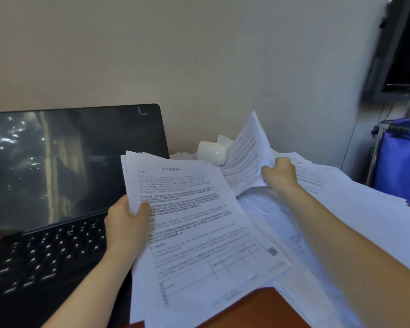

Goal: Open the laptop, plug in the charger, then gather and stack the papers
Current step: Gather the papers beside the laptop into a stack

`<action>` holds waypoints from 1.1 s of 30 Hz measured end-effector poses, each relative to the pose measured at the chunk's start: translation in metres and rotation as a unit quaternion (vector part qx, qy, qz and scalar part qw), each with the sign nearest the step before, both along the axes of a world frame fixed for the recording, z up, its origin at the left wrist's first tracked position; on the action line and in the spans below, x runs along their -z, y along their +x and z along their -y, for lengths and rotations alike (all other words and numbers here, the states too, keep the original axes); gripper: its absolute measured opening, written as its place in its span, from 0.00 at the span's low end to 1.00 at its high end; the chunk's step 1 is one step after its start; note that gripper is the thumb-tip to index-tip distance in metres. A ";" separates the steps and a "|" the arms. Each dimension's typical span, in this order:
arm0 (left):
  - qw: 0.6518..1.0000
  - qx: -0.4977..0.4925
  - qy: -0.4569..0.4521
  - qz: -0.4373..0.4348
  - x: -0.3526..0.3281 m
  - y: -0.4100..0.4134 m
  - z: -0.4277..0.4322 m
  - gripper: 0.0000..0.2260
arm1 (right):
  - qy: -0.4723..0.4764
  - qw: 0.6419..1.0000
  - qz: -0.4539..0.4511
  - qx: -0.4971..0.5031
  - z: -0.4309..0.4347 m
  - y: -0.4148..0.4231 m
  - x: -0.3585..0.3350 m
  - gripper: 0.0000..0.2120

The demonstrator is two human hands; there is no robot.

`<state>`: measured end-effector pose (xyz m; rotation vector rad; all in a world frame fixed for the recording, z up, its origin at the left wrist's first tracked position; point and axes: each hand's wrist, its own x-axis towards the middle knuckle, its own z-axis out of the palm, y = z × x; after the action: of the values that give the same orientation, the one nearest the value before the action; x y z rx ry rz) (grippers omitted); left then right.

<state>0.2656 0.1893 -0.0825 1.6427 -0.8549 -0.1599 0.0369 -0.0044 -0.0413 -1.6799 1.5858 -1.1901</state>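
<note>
The black laptop (64,176) stands open at the left, its screen dark and its keyboard lit. My left hand (126,223) grips the left edge of a stack of printed papers (199,221) held over the table's front, just right of the keyboard. Farther back, my right hand (279,174) is closed on a bent bundle of sheets (246,157) whose far end curls upward. More loose papers (341,209) lie spread across the right side of the table. No charger or cable at the laptop can be made out.
A white cup-like object (212,152) lies on its side by the wall behind the papers. The reddish-brown table (258,308) shows at the front. A blue bin (400,157) stands at the right, under a dark wall-mounted screen (402,48).
</note>
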 end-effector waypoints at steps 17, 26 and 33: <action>0.995 0.058 0.085 0.011 -0.004 -0.016 -0.004 0.08 | 0.066 0.928 0.364 -0.036 -0.083 -0.066 -0.003 0.05; 0.985 0.062 0.124 -0.105 -0.016 -0.025 -0.005 0.18 | 0.135 0.951 0.045 -0.275 -0.130 -0.058 0.038 0.08; 0.988 0.089 0.124 -0.003 -0.005 -0.018 -0.004 0.08 | 0.102 0.929 -0.161 -0.318 -0.130 -0.070 0.036 0.15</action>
<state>0.2474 0.1931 -0.0771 1.7942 -1.0087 -0.4098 -0.0331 0.1261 -0.0775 -2.0864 1.1253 -0.4239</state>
